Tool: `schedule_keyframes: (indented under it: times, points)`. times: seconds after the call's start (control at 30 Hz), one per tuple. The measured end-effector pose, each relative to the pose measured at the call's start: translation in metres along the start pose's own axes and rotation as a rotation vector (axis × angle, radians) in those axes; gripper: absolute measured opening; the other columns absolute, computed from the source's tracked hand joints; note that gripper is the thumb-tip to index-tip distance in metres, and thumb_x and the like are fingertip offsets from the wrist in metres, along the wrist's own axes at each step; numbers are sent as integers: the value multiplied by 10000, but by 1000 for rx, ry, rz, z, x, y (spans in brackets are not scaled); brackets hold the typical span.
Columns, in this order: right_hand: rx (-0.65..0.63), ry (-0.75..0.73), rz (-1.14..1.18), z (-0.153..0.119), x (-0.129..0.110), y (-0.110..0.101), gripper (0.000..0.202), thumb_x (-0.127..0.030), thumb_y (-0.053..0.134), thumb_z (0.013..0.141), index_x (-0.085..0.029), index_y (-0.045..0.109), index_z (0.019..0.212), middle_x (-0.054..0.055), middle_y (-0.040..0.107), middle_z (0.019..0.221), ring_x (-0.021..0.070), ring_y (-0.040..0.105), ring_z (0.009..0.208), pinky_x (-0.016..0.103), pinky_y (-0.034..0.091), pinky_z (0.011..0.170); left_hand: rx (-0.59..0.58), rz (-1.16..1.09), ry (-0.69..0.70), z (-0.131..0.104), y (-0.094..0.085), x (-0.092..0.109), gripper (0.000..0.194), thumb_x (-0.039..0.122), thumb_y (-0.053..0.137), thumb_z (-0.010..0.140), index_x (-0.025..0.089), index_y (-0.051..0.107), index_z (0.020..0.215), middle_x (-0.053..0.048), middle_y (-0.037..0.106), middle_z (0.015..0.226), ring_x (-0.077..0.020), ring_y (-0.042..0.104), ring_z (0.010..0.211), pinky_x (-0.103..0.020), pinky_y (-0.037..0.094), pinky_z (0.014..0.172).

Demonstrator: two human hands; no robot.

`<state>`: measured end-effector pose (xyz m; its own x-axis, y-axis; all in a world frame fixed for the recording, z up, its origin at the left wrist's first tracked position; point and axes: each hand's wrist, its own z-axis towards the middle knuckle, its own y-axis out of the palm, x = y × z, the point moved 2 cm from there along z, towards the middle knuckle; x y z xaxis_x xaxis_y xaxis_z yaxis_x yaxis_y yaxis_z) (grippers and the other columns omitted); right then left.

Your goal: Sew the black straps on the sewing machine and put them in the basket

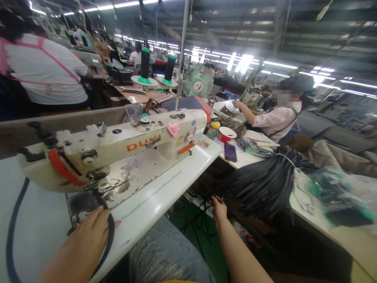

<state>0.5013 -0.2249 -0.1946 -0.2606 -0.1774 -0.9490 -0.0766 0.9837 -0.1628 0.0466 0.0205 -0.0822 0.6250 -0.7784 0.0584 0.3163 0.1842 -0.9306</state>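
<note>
On the white sewing table [147,208], my left hand [88,236] grips a dark strap [110,232] close to the needle area of the sewing machine [118,141]. The strap curves between the thumb and fingers, and its far end beneath the machine head is hard to see. Another length of dark strap [13,228] loops along the table's left side. My right hand [218,210] is beyond the table's right edge, below the bundle of dark strips [262,181]. Its fingers are closed around something small and dark, too unclear to name.
Beside the machine, a phone [230,151], a red-and-white bowl [227,134] and a yellow-lidded jar [213,129] stand on a side table. Plastic-wrapped spools [338,196] lie to the right. A green fan [198,81] stands behind; co-workers sit left and right.
</note>
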Motion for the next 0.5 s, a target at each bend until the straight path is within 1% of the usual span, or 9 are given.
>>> schedule_keyframes:
  times: [0.07, 0.13, 0.23, 0.33, 0.43, 0.5]
  points:
    - [-32, 46, 38, 8, -1, 11, 277, -387, 678, 1001, -159, 668, 1159, 36, 715, 1040, 153, 702, 826, 316, 615, 716, -23, -1, -42, 1, 0, 2, 453, 462, 417, 992, 137, 661, 1191, -204, 668, 1296, -331, 669, 1165, -442, 532, 1014]
    - [-51, 76, 65, 14, -2, 22, 281, -379, 682, 999, -161, 663, 1175, 36, 715, 1042, 153, 704, 825, 308, 613, 703, -39, -4, -35, 1, -2, 4, 450, 464, 442, 973, 144, 661, 1202, -194, 678, 1286, -327, 672, 1165, -434, 534, 1019]
    - [-54, 85, 85, 21, -7, 34, 309, -402, 667, 1006, -164, 653, 1203, 46, 710, 1077, 159, 702, 846, 319, 615, 718, -13, 12, -32, 2, -8, 9, 442, 434, 429, 976, 135, 653, 1212, -201, 676, 1284, -323, 682, 1138, -436, 540, 1006]
    - [-39, 73, 61, 25, -11, 39, 318, -437, 638, 1019, -161, 662, 1174, 47, 711, 1070, 158, 697, 844, 331, 613, 735, 14, 16, -45, 1, -14, 15, 447, 413, 383, 1001, 123, 636, 1228, -213, 662, 1299, -326, 673, 1156, -446, 529, 1020]
    - [-57, 46, 6, 15, -5, 37, 300, -445, 652, 1010, -153, 684, 1073, 23, 718, 982, 147, 693, 794, 320, 604, 723, 23, -7, -78, 1, -12, 15, 443, 453, 403, 991, 150, 634, 1217, -194, 670, 1288, -320, 670, 1159, -433, 525, 1028]
    - [-91, 34, -38, -5, 8, 35, 282, -431, 677, 996, -149, 688, 985, -1, 712, 907, 139, 685, 755, 307, 596, 707, 31, -44, -105, 2, -6, 11, 434, 485, 436, 966, 173, 642, 1187, -177, 685, 1260, -315, 675, 1144, -414, 534, 1017]
